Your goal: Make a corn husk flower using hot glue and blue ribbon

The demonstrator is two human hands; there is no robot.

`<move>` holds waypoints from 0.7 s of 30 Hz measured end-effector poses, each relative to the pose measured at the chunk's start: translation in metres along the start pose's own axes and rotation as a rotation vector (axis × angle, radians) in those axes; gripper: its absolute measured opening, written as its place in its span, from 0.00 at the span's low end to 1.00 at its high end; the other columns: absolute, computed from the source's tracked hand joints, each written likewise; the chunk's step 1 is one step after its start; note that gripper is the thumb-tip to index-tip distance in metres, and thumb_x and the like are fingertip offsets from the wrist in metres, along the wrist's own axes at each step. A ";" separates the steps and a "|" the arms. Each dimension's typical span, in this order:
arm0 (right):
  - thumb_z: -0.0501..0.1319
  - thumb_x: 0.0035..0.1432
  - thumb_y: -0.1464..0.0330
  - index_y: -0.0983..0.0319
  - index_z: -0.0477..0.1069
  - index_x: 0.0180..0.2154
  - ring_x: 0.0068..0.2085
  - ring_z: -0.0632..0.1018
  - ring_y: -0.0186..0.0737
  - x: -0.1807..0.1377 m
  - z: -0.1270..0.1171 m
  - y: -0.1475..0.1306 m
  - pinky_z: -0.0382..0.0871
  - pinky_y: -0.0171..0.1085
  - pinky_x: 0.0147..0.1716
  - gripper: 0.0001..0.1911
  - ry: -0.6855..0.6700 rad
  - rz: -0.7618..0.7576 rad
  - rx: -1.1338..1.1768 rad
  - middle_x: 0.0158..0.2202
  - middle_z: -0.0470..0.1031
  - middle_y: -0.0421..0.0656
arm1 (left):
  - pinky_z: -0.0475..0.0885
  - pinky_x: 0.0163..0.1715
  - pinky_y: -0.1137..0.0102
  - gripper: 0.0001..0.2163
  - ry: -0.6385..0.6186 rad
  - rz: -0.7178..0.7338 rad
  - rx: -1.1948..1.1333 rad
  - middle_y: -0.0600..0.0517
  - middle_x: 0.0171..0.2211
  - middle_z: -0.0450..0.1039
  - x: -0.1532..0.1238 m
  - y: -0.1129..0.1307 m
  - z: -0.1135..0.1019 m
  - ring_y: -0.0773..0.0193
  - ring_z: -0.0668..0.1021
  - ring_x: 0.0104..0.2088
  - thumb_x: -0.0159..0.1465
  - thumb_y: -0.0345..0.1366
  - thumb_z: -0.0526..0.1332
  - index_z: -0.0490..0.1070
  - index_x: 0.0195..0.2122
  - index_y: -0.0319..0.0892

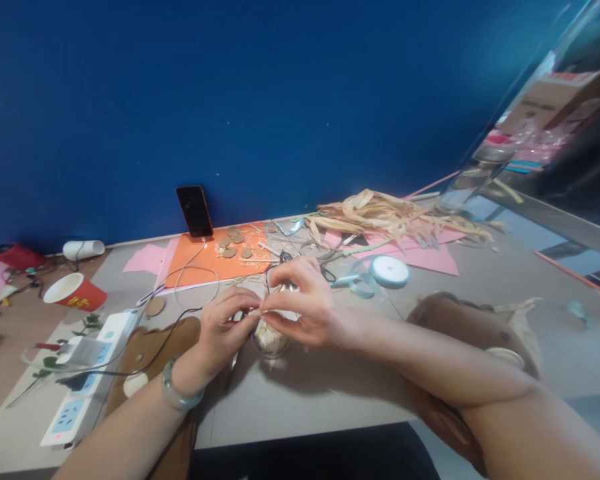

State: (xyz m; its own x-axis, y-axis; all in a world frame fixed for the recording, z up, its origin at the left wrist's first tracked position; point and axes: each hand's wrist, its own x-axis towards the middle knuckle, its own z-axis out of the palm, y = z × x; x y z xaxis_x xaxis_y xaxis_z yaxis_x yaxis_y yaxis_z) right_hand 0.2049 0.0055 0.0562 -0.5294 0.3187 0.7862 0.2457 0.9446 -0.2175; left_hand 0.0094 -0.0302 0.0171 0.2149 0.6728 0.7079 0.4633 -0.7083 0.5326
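Note:
My left hand [225,328] and my right hand [303,300] meet over the middle of the grey table [330,387]. Both pinch a small pale strip of dried husk [260,311] between thumb and fingertips. Just below them sits a small clear container [270,340] holding pale husk pieces. A green bangle [176,393] is on my left wrist. A dark scissor handle [285,256] shows just behind my right hand.
A heap of dried husks [390,217] lies on pink paper [420,257] at the back right. A pale blue ribbon roll [389,271], an orange sheet [220,260] with brown discs, a leaning phone [195,211], a red cup [76,292] and a white power strip [87,373] surround my hands.

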 end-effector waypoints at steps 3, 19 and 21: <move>0.62 0.57 0.70 0.60 0.73 0.36 0.40 0.70 0.40 0.001 -0.002 0.000 0.61 0.43 0.41 0.03 0.030 0.004 0.011 0.38 0.68 0.44 | 0.73 0.36 0.70 0.08 0.039 0.003 0.006 0.51 0.32 0.76 0.000 0.000 0.000 0.66 0.77 0.34 0.57 0.23 0.64 0.73 0.35 0.43; 0.61 0.59 0.70 0.58 0.75 0.35 0.41 0.68 0.39 -0.001 0.002 0.001 0.58 0.43 0.43 0.04 -0.016 -0.001 -0.053 0.38 0.67 0.43 | 0.73 0.32 0.71 0.08 0.036 0.021 0.034 0.51 0.32 0.76 0.000 0.003 0.000 0.65 0.77 0.34 0.57 0.23 0.64 0.74 0.36 0.42; 0.61 0.59 0.70 0.57 0.75 0.35 0.41 0.68 0.40 -0.002 0.003 0.000 0.58 0.43 0.43 0.05 -0.033 0.009 -0.070 0.38 0.67 0.43 | 0.73 0.32 0.71 0.08 0.034 0.030 0.042 0.50 0.32 0.76 -0.001 0.002 0.000 0.64 0.77 0.34 0.57 0.24 0.64 0.74 0.36 0.42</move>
State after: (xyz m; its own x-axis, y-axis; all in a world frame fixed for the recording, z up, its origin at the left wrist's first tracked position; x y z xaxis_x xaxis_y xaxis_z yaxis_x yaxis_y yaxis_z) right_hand 0.2036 0.0055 0.0531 -0.5528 0.3308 0.7648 0.3062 0.9343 -0.1828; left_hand 0.0107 -0.0325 0.0176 0.2003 0.6429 0.7393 0.4930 -0.7182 0.4910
